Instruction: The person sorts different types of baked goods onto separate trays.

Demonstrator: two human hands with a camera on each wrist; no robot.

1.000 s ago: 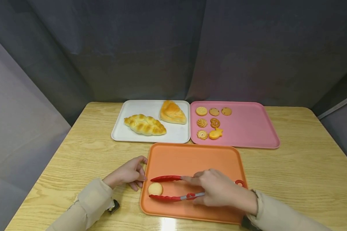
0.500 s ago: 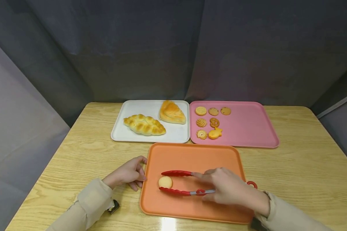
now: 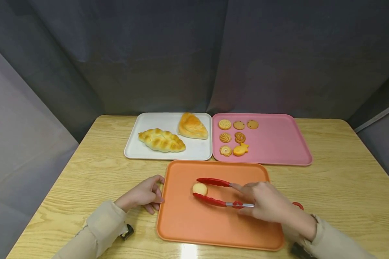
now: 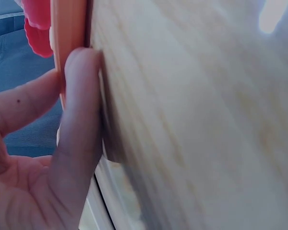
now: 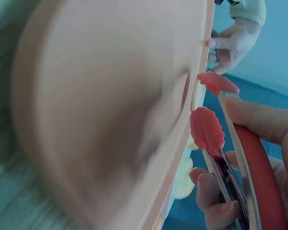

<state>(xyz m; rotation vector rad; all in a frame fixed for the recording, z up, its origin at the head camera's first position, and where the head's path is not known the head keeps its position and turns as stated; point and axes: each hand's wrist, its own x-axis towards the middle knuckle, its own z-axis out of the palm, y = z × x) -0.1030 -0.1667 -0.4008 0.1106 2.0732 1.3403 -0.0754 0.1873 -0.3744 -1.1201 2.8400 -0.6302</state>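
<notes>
My right hand [image 3: 269,201] grips a pair of red-tipped tongs [image 3: 211,200], fingers on one arm and thumb side on the other. Between the tong tips is a round, pale cookie [image 3: 200,189], over the left-middle part of the orange tray [image 3: 214,228]. From the side, in the right wrist view, the scalloped red tips [image 5: 208,130] stand on either side of the cookie's edge. At the orange tray's left side my left hand [image 3: 146,194] holds the rim; in the left wrist view one finger [image 4: 81,105] lies along its outer wall.
Behind the orange tray, a white tray [image 3: 133,151] carries a braided bread [image 3: 162,140] and a triangular bread [image 3: 193,126]. Beside it, a pink tray [image 3: 278,140] bears several cookies at its left, among them a pretzel [image 3: 240,137] and a fish-shaped one [image 3: 240,149].
The right hand, tongs and round cookie have moved right and away from me, from the orange tray's left edge toward its middle. The left hand stays at the rim.
</notes>
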